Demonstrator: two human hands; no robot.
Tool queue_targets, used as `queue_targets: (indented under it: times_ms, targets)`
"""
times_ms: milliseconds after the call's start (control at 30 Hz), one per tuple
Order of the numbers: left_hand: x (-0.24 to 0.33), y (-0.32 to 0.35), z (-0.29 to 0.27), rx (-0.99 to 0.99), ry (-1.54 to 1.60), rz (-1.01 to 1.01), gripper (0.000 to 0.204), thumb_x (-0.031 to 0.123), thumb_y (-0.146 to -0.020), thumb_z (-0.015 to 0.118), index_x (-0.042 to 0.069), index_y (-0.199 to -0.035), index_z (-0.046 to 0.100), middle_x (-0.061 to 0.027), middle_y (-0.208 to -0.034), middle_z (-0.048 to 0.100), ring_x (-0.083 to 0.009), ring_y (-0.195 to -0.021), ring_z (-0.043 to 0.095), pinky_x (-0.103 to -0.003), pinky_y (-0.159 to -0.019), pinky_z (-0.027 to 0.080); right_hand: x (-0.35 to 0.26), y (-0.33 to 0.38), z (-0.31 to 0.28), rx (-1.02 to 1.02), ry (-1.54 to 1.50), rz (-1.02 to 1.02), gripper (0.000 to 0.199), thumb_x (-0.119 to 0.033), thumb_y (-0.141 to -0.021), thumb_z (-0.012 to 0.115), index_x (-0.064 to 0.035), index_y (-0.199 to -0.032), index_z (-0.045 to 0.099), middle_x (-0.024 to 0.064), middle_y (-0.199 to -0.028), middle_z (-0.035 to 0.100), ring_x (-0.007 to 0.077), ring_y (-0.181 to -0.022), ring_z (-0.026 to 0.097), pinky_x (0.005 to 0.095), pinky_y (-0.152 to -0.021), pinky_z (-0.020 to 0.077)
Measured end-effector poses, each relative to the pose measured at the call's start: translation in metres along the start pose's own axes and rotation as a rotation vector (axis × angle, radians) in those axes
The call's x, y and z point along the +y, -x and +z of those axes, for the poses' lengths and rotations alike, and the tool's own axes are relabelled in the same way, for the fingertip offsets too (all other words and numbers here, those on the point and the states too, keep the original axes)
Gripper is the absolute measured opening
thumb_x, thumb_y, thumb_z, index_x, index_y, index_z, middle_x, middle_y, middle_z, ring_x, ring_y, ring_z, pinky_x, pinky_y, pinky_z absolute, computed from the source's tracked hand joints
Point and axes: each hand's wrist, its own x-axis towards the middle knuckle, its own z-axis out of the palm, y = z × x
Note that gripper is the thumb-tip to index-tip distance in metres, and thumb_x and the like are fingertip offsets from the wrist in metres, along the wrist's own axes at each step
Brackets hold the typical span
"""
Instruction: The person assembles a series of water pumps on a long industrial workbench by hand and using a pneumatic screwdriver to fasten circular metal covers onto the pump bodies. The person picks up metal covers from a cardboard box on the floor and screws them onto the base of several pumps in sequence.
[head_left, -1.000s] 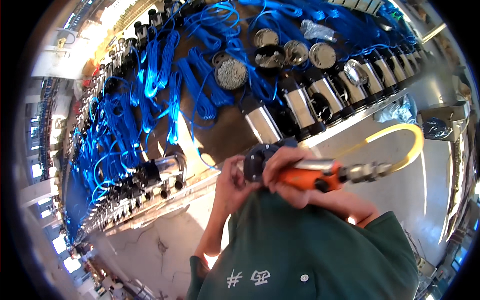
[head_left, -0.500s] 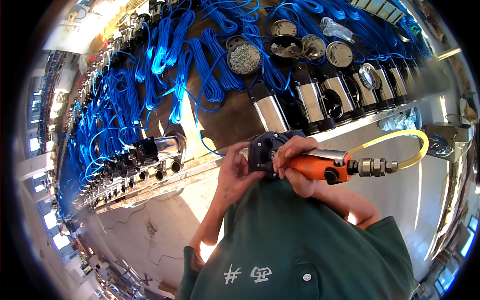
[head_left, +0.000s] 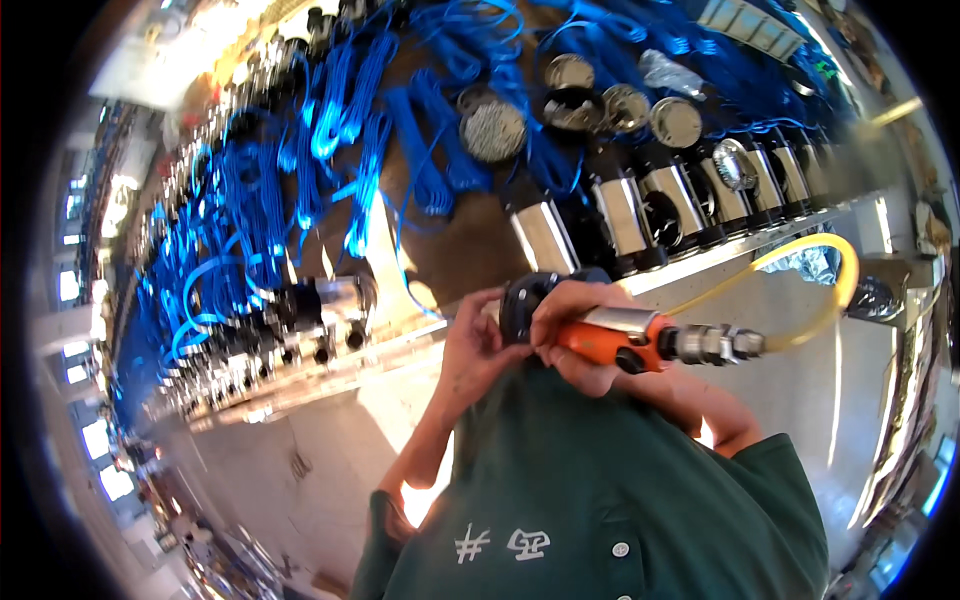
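Close in front of my chest, my left hand (head_left: 472, 345) grips the left edge of a black round pump end cover (head_left: 518, 305), its thumb and fingers bent around the rim. Small bright screw heads dot the cover's face. Wrapped in my right hand (head_left: 582, 335) is an orange air screwdriver (head_left: 640, 342), lying sideways with its front end at the cover. My fingers hide the tip, so I cannot tell whether it sits on a screw. A yellow air hose (head_left: 845, 270) loops from metal fittings (head_left: 715, 345) at the tool's rear.
Beyond my hands a dark bench (head_left: 450, 250) carries bundles of blue cable (head_left: 415, 150). Steel-and-black pumps (head_left: 545, 230) line its right edge; more pumps (head_left: 320, 300) stand at left. A dish of small pale pieces (head_left: 492, 130) and round metal parts (head_left: 677, 122) lie behind.
The screwdriver's rear end and fittings have shifted left, toward my body, with my right hand. The cover has turned slightly, its face showing less. My left hand keeps its grip.
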Motion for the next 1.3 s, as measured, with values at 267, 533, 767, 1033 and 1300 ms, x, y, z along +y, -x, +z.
queue_targets:
  times_ms: [267,533,767,1033,1300]
  targets:
    - [0.063,-0.121,0.009,-0.08,-0.282,0.148,0.027,0.007,-0.081,0.07,0.001,-0.105,0.061,0.0005,-0.067,0.055,-0.0047,-0.064,0.052,-0.02,-0.057,0.041,-0.032,0.017,-0.05,0.251,-0.031,-0.518,0.029,0.009,-0.072,0.056,0.0016,-0.099,0.051,0.0183,-0.077,0.058,0.0217,-0.062,0.061,0.0263,-0.047,0.0506]
    - [0.007,-0.402,0.159,-0.159,-0.819,0.827,0.018,0.016,-0.076,0.071,0.0,-0.083,0.069,-0.0183,-0.081,0.067,-0.03,-0.077,0.067,-0.036,-0.07,0.051,-0.012,0.065,-0.068,0.742,-0.378,-0.257,0.026,-0.003,-0.073,0.059,-0.0003,-0.095,0.047,0.0131,-0.077,0.053,0.0172,-0.055,0.052,0.033,-0.057,0.0487]
    - [0.05,-0.367,0.209,0.03,-0.424,0.343,0.02,0.015,-0.079,0.072,0.005,-0.065,0.061,-0.002,-0.056,0.059,-0.0103,-0.047,0.055,-0.025,-0.045,0.043,0.006,0.1,-0.104,1.045,-0.436,-0.328,0.038,-0.016,-0.07,0.069,-0.0023,-0.1,0.049,0.0113,-0.074,0.054,0.0166,-0.051,0.05,0.0304,-0.049,0.0454]
    - [0.095,-0.1,0.052,-0.166,-0.1,-0.033,0.031,0.015,-0.092,0.061,0.003,-0.116,0.045,-0.0054,-0.078,0.059,-0.0075,-0.052,0.049,-0.02,-0.039,0.036,0.022,0.1,-0.113,1.05,-0.397,-0.342,0.036,-0.005,-0.073,0.058,-0.0009,-0.107,0.048,0.0129,-0.083,0.054,0.0158,-0.06,0.05,0.0301,-0.057,0.0443]
    - [0.07,-0.018,0.025,-0.039,-0.502,0.019,0.032,0.011,-0.089,0.063,-0.001,-0.117,0.05,-0.0081,-0.084,0.059,-0.0095,-0.055,0.052,-0.024,-0.043,0.044,0.014,0.082,-0.091,0.892,-0.474,-0.131,0.039,0.004,-0.071,0.05,0.0006,-0.109,0.048,0.013,-0.087,0.055,0.0183,-0.067,0.053,0.0317,-0.061,0.046]
